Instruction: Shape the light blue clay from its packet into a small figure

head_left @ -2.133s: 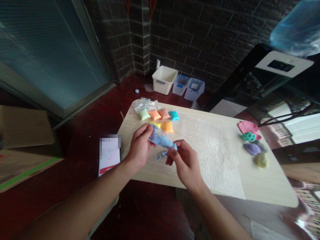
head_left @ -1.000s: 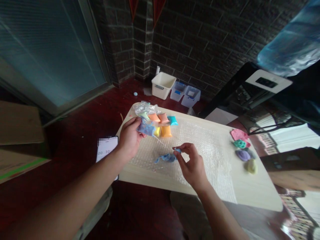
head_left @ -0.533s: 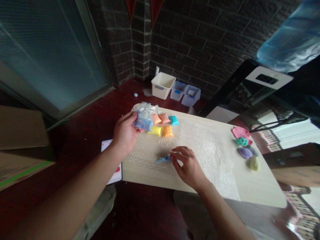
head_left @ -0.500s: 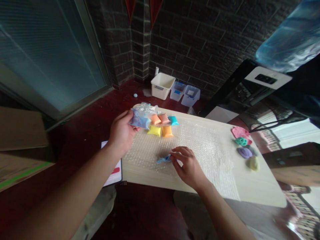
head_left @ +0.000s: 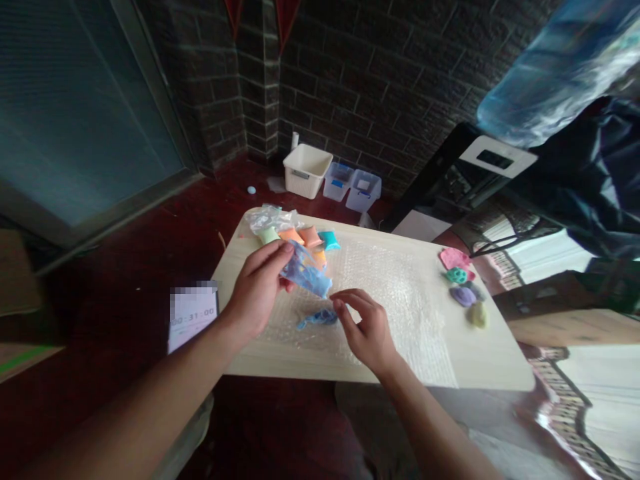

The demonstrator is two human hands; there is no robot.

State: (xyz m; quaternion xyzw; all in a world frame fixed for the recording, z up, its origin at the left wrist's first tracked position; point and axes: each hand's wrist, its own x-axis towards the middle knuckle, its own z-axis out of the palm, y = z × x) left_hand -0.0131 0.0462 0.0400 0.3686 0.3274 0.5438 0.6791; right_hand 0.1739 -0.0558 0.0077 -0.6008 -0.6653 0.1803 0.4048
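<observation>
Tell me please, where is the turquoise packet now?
In the head view, the turquoise packet lies near the table's far edge, just right of the salmon-pink packet, beyond both hands.

We hold thin, blue-smeared clear pouch [head_left: 306, 270], slanting down rightward above bubble wrap [head_left: 395, 293]; below, twisted blue clump [head_left: 320, 318] lies on wrap.

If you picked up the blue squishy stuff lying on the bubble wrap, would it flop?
The blue stuff would probably flop, since it lies in thin, crumpled strands. It might tear easily where it looks stringy, and its small amount suggests it's light.
</observation>
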